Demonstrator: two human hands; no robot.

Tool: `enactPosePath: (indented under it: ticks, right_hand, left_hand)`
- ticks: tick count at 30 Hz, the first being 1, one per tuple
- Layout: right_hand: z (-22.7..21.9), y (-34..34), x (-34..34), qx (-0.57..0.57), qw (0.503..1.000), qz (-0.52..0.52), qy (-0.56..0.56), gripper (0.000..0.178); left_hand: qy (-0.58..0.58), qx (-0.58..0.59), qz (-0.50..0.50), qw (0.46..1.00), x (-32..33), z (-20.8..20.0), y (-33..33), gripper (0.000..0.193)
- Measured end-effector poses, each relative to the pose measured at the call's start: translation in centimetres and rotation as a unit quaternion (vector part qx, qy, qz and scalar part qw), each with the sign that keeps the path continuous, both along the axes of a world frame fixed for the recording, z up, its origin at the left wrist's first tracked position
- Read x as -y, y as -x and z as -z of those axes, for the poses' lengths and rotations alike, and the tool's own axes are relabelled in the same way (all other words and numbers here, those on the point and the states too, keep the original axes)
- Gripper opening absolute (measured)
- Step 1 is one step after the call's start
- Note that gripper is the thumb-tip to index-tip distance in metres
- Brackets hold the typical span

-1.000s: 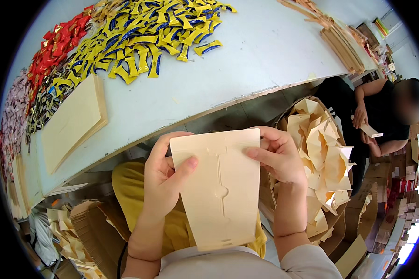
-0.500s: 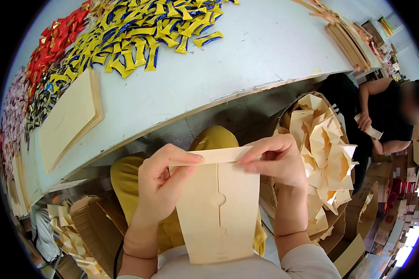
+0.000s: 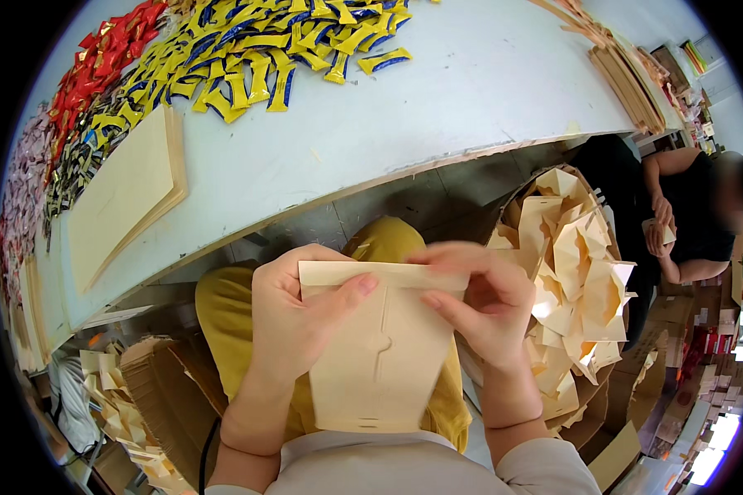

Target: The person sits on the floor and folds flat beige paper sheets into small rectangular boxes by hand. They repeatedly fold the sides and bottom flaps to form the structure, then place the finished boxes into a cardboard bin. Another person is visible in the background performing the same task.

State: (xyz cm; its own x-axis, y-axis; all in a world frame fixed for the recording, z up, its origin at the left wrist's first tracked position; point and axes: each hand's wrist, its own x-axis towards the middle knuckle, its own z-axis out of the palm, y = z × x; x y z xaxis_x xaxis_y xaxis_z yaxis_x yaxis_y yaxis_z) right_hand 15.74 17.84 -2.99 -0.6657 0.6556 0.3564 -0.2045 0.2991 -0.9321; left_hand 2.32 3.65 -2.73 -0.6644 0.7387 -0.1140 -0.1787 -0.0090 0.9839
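Die-cut cream card blank (image 3: 380,342) hangs between your hands over your lap, near end at 6 o'clock, narrow top strip (image 3: 338,271) at 12. Left hand (image 3: 293,309) pinches the upper corner at 10 o'clock, thumb in front, fingers behind. Right hand (image 3: 491,309) at 2 o'clock: thumb at the face, fingers bent, fingertips blurred along the top; can't tell if they grip.

Step looks like creasing that strip. Best: anchor with the left, run the right along the fold out to the corner, keep it square to the centre slit. Pressing too hard mid-sheet could buckle the slit.

Edges: white tabletop (image 3: 487,91) rim curves past 12 o'clock, clear of the blank; knee (image 3: 388,235) sits in that gap. Tight side is 2–3 o'clock: folded card heap (image 3: 582,272) near your right wrist. Corrugated carton (image 3: 161,384) toward 8–9; keep left elbow in.
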Motion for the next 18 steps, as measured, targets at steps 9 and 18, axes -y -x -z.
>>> enactPosePath:
  ticks: [9, 18]
  right_hand:
    - [-1.8, 0.6, -1.3, 0.116, 0.977, -0.089, -0.156, 0.012]
    - [-3.7, 0.8, -2.1, 0.173, 0.941, -0.136, -0.257, 0.015]
  left_hand:
    - [0.068, -0.158, 0.007, 0.985, -0.2, -2.2, -0.5, 0.006]
    - [0.066, -0.184, 0.025, 0.98, -0.1, -2.4, -0.5, 0.008]
